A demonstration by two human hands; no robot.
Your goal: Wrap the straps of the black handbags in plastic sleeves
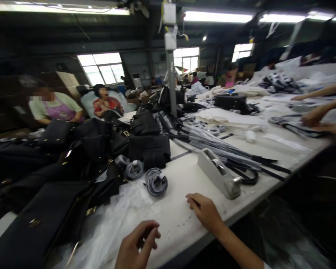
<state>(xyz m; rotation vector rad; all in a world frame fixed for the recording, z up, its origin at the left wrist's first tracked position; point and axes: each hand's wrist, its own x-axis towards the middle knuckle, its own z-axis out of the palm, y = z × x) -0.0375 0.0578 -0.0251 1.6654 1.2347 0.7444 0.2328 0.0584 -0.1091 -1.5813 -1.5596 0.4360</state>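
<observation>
My left hand is raised over the table's near edge, its fingers loosely curled and apart, with nothing seen in it. A little further right, my right hand hovers over the white tabletop with its fingers stretched forward and no object visible in them. Beyond my hands lies a coiled strap in grey wrapping with a white band. A second wrapped coil rests behind it. To the right of my right hand stands a grey tape dispenser.
Black bags with gold clasps pile up on the left, beside clear plastic bags. Long wrapped straps lie behind the dispenser. A metal post rises mid-table. Another person's hands work at right; more people sit behind.
</observation>
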